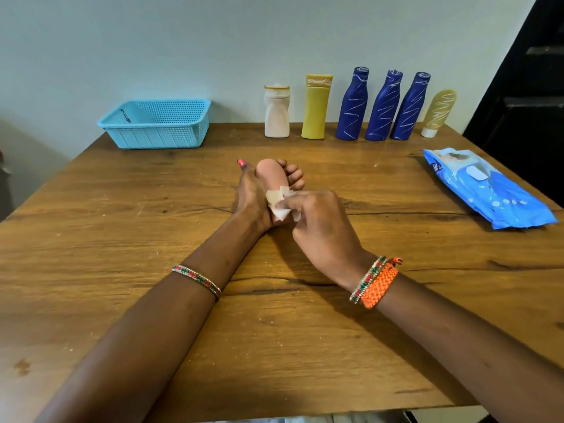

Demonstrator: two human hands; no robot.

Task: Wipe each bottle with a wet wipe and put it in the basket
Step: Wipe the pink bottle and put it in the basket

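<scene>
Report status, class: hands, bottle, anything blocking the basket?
Left hand grips pink bottle; right hand pinches wet wipe against it. Blue basket far left, six bottles standing at the back. Path to basket unobstructed.

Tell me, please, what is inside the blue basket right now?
The blue basket shows no bottles; only a small dark thing hangs on its inner left wall. Its near wall hides part of the floor.

A big brown wooden table with dark cracks fills most of the view, a plain pale wall stands behind the table, and a dark door stands right of it.
</scene>
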